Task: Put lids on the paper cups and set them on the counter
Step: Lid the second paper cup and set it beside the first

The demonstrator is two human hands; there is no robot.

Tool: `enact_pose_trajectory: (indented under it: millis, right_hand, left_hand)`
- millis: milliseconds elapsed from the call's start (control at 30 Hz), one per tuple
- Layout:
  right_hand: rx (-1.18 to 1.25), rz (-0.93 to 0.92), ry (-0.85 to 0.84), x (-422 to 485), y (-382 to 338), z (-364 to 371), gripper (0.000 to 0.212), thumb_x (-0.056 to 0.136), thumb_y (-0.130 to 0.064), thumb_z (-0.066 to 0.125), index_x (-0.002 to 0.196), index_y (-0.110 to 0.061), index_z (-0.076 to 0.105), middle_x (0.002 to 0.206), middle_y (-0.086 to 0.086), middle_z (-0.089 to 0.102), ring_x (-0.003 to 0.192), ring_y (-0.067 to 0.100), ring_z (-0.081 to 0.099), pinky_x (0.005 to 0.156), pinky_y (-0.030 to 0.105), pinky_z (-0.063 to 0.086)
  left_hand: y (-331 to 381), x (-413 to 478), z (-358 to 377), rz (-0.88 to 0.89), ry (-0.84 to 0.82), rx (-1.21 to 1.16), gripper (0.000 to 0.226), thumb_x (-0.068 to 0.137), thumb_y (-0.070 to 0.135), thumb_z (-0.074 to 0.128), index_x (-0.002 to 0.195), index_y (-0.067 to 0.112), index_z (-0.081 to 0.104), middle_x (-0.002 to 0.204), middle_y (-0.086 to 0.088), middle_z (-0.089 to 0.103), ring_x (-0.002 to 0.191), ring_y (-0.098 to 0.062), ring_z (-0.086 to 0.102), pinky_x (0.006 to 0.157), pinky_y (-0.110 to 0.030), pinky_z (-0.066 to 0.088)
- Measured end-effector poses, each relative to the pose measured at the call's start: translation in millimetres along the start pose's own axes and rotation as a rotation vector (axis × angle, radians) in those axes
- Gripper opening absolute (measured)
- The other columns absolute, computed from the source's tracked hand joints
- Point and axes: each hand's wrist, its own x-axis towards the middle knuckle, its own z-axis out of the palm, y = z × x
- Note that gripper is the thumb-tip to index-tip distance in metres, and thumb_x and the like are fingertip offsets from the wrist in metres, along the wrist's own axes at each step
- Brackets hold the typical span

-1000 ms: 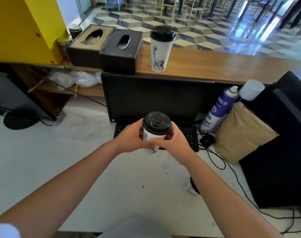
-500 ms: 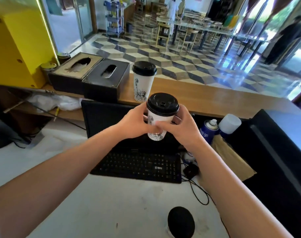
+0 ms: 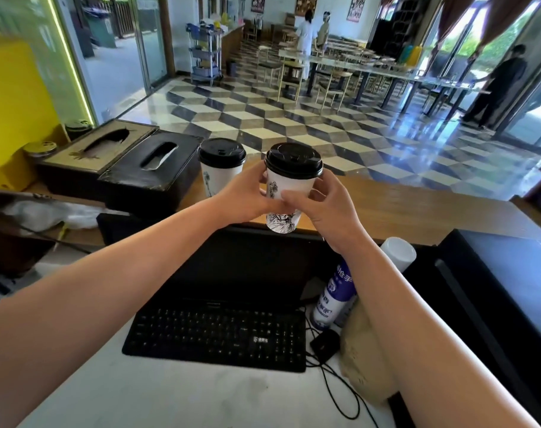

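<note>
A white paper cup with an ink drawing and a black lid is held in the air over the near edge of the wooden counter. My left hand grips its left side and my right hand its right side. A second lidded paper cup stands upright on the counter just to the left, partly hidden by my left hand.
Two dark tissue boxes sit on the counter left of the cups. Below are a black monitor, a keyboard, a spray can, a brown paper bag and cables on the white desk.
Both hands have raised the lidded cup from above the desk up and forward to the counter's edge, beside the standing cup. The view has tilted up.
</note>
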Motion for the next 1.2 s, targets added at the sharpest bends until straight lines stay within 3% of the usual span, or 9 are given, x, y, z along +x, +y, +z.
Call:
enact_pose_trajectory:
  millis: [267, 567, 767, 900, 1033, 1200]
  right_hand:
    - [0.02, 0.011, -0.016, 28.8, 18.2, -12.7, 0.049, 0.082, -0.011, 0.082, 0.126, -0.012, 0.062, 0.111, 0.0, 0.075, 0.096, 0.007, 0.072, 0.074, 0.018, 0.057]
    - [0.023, 0.015, -0.015, 47.2, 45.1, -20.4, 0.044, 0.081, -0.012, 0.083, 0.122, -0.01, 0.066, 0.106, -0.001, 0.076, 0.096, 0.009, 0.073, 0.073, 0.019, 0.057]
    - [0.012, 0.013, 0.001, 55.3, 59.9, -19.4, 0.04, 0.08, -0.013, 0.083, 0.117, -0.012, 0.068, 0.103, -0.002, 0.076, 0.094, 0.009, 0.073, 0.073, 0.02, 0.057]
    - [0.009, -0.005, 0.001, 57.8, 65.1, -18.0, 0.04, 0.079, -0.011, 0.084, 0.116, -0.013, 0.068, 0.101, -0.003, 0.076, 0.093, 0.007, 0.073, 0.072, 0.019, 0.057]
    - [-0.008, -0.021, -0.004, 57.6, 67.1, -16.2, 0.044, 0.077, -0.013, 0.085, 0.117, -0.013, 0.067, 0.105, -0.002, 0.076, 0.097, 0.01, 0.072, 0.079, 0.027, 0.061]
    - [0.001, -0.001, -0.007, 52.7, 72.9, -14.8, 0.045, 0.075, -0.015, 0.086, 0.116, -0.013, 0.068, 0.108, 0.001, 0.076, 0.102, 0.014, 0.073, 0.086, 0.036, 0.062]
  left_hand:
    - [-16.2, 32.7, 13.9, -0.041, 0.045, 0.012, 0.082, 0.059, 0.048, 0.088, 0.131, 0.029, 0.054, 0.116, 0.009, 0.067, 0.112, -0.014, 0.062, 0.095, -0.042, 0.056]
    - [-29.2, 49.7, 27.8, -0.092, 0.058, 0.023, 0.073, 0.07, 0.033, 0.09, 0.131, 0.027, 0.051, 0.114, 0.011, 0.065, 0.11, -0.013, 0.062, 0.091, -0.035, 0.057]
    - [-40.8, 57.9, 32.5, -0.117, 0.048, 0.02, 0.079, 0.063, 0.039, 0.09, 0.132, 0.031, 0.052, 0.116, 0.009, 0.067, 0.113, -0.011, 0.062, 0.096, -0.043, 0.055]
    - [-43.0, 58.3, 33.1, -0.104, 0.05, 0.015, 0.083, 0.06, 0.042, 0.089, 0.133, 0.031, 0.052, 0.118, 0.008, 0.067, 0.115, -0.012, 0.061, 0.094, -0.041, 0.056]
    - [-44.2, 57.0, 31.8, -0.08, 0.043, 0.01, 0.08, 0.07, 0.027, 0.09, 0.138, 0.027, 0.049, 0.123, 0.008, 0.065, 0.117, -0.012, 0.059, 0.091, -0.031, 0.057]
    - [-49.8, 51.5, 33.4, -0.073, 0.025, 0.005, 0.082, 0.071, 0.032, 0.088, 0.141, 0.033, 0.045, 0.126, 0.007, 0.065, 0.118, -0.01, 0.059, 0.094, -0.034, 0.056]
